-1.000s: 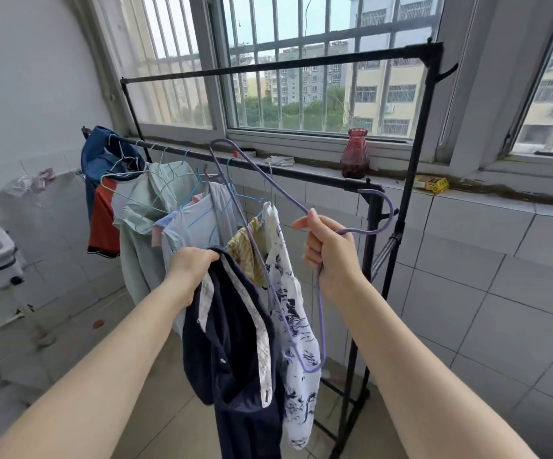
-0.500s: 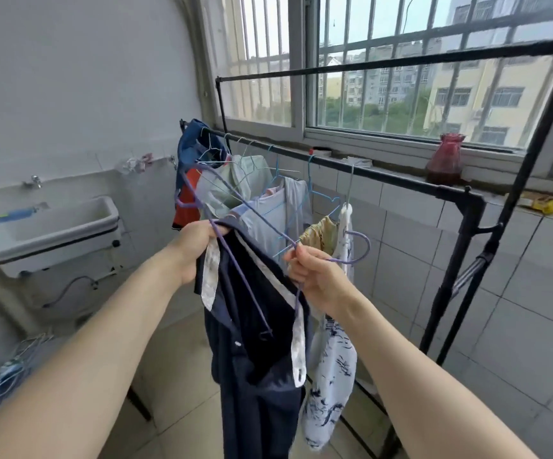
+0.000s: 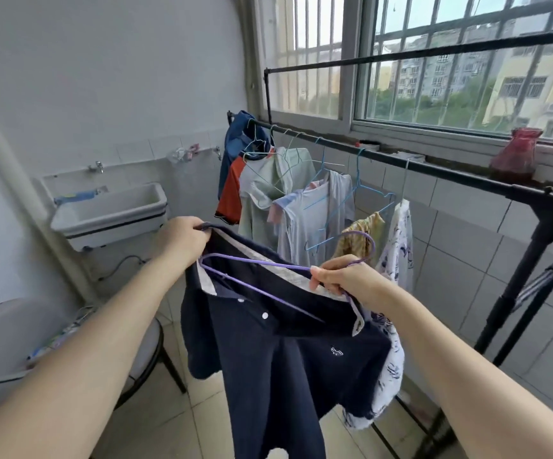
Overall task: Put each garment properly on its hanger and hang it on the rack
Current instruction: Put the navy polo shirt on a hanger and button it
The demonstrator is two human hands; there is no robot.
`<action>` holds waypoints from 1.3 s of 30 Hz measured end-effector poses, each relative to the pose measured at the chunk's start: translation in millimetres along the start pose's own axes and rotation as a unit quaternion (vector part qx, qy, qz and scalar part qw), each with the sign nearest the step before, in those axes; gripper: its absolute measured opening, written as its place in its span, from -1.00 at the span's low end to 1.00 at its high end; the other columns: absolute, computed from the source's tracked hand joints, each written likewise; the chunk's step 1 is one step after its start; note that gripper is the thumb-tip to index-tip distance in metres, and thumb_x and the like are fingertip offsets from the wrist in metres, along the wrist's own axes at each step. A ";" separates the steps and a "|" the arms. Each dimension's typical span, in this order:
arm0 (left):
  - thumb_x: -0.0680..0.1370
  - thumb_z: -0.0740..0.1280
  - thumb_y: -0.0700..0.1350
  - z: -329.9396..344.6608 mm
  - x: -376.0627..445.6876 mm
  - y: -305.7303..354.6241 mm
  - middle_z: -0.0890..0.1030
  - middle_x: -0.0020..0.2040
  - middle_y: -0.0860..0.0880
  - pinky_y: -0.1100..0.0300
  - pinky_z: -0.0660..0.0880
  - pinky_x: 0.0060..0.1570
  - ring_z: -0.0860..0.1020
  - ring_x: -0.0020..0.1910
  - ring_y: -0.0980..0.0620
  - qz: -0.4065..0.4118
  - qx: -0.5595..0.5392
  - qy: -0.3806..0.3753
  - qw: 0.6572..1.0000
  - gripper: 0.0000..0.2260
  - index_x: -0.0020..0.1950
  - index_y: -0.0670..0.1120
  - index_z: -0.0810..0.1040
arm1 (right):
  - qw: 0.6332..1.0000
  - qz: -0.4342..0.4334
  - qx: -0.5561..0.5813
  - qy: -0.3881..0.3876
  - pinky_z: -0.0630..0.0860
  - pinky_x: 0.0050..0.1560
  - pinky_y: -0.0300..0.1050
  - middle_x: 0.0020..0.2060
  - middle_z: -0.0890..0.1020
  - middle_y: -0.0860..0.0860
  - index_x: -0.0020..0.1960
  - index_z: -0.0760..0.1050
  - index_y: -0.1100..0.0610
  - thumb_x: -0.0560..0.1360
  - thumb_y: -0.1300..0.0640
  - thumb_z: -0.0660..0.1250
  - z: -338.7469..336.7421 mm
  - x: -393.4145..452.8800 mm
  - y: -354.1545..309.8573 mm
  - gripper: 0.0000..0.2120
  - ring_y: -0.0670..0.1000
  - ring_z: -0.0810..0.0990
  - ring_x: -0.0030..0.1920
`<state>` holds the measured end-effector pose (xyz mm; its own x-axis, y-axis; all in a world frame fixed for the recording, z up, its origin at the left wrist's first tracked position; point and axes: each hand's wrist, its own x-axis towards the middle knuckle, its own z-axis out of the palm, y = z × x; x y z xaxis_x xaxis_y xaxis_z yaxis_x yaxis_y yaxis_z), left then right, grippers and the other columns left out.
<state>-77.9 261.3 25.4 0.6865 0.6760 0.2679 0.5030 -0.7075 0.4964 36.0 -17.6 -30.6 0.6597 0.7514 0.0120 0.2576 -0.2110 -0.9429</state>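
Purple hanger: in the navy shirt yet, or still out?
Partly in. One arm of the purple hanger runs inside the navy shirt collar; its hook sticks out past the right hand.

Both bare forearms reach forward from the lower corners, held out at about the same height with the elbows out of sight. The left hand is turned knuckles up, its fingers curled over and gripping the collar of the navy polo shirt. The right hand sits a little lower and nearer, its fingers and thumb pinching the neck of the purple hanger.
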 end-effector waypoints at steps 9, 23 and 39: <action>0.59 0.19 -0.09 -5.9 -13.3 -5.6 0.57 -0.25 -0.03 0.19 0.29 -0.37 0.52 -0.24 -0.07 0.009 0.154 -0.014 0.988 -0.78 -0.23 -0.01 0.52 | 0.992 0.052 -0.111 -0.016 0.24 -0.34 -0.15 -0.50 0.39 0.00 -0.20 0.69 0.14 0.54 -0.05 0.36 6.9 1.7 -23.5 -0.70 -0.02 0.27 -0.45; 0.61 0.15 0.09 1.8 -27.4 13.9 0.52 0.03 -0.01 -0.04 0.27 0.22 0.42 0.15 -0.12 0.160 0.131 -0.033 0.978 -0.73 0.04 0.14 0.65 | 0.993 -0.002 -0.052 0.105 0.31 -0.32 -0.28 -0.47 0.41 0.06 -0.20 0.67 0.23 0.52 0.04 0.40 11.9 15.3 -62.9 -0.73 -0.02 0.33 -0.40; 0.63 0.16 -0.10 0.1 -15.8 6.7 0.56 -0.22 -0.04 0.13 0.33 -0.34 0.53 -0.22 -0.08 0.114 0.081 -0.056 0.989 -0.77 -0.10 -0.11 0.56 | 0.973 0.080 -0.201 0.074 0.33 -0.38 -0.21 -0.50 0.45 -0.03 -0.19 0.66 0.20 0.47 0.06 0.44 34.3 26.5 -64.9 -0.79 -0.06 0.39 -0.44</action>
<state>-85.3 245.8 24.5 0.8410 0.4747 0.2595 0.3999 -0.8685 0.2929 12.5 37.5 19.6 0.8011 0.5966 -0.0478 0.3794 -0.5680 -0.7303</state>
